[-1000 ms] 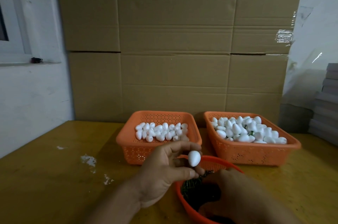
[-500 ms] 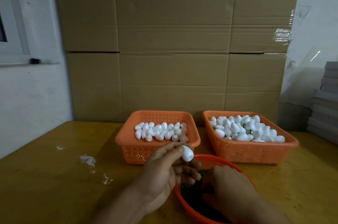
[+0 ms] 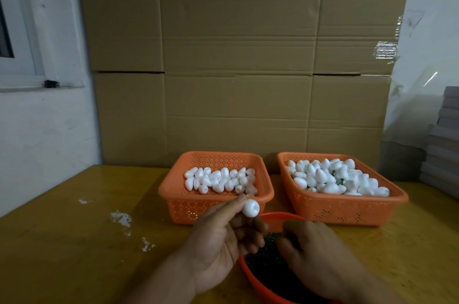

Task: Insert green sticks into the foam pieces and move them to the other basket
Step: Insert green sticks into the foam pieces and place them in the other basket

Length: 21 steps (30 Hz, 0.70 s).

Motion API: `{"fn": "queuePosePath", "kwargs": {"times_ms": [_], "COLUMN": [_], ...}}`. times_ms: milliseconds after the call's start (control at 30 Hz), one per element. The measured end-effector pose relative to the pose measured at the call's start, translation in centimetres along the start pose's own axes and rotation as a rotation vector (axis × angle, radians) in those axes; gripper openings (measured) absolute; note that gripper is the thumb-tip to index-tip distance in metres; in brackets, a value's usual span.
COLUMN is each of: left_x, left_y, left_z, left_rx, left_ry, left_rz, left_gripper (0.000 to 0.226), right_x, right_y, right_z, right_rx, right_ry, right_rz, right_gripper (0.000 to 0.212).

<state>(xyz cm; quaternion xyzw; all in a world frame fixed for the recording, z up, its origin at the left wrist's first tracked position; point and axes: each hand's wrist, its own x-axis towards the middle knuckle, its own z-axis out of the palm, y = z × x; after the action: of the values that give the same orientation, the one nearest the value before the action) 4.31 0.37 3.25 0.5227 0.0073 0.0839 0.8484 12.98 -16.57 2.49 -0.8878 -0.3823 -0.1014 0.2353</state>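
Your left hand (image 3: 218, 241) pinches a white foam piece (image 3: 250, 208) at lower centre | your right hand (image 3: 315, 254) reaches into the round basket (image 3: 273, 216) of green sticks (image 3: 270, 239), grip unclear | two orange baskets (image 3: 216, 206) of foam behind.

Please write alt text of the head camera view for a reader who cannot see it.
A left hand pinches a white foam piece while the right hand reaches into a round orange bowl of green sticks. Behind stand two orange baskets holding foam pieces.
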Motion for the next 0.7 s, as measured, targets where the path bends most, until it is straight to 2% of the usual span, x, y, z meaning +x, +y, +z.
{"fn": "queuePosePath", "kwargs": {"times_ms": [100,200,333,433,567,700], "left_x": [-0.02,-0.02,0.03,0.03,0.0,-0.07], "left_y": [0.0,-0.04,-0.09,-0.18,-0.23,-0.24], "left_z": [0.01,0.01,-0.01,-0.02,-0.03,0.04], "left_rx": [-0.005,-0.014,-0.026,-0.044,-0.049,-0.028], "left_ry": [0.007,0.015,0.011,0.001,0.004,0.019], "left_rz": [-0.011,-0.021,-0.032,-0.045,-0.057,-0.056], "left_gripper": [0.027,0.026,0.027,0.027,0.028,0.028], "right_x": [0.03,-0.07,-0.3,-0.24,-0.22,-0.33], "right_y": [-0.06,-0.04,-0.22,-0.29,-0.59,-0.88], "right_z": [-0.02,-0.24,-0.55,-0.46,-0.67,-0.86], "right_rx": [0.099,0.277,0.578,0.732,0.825,0.885], "right_ry": [0.055,0.117,0.07,0.073,0.069,-0.023], "right_rz": [-0.002,0.039,0.143,0.189,0.134,0.065], "right_gripper": [0.036,0.032,0.022,0.023,0.027,0.015]}}
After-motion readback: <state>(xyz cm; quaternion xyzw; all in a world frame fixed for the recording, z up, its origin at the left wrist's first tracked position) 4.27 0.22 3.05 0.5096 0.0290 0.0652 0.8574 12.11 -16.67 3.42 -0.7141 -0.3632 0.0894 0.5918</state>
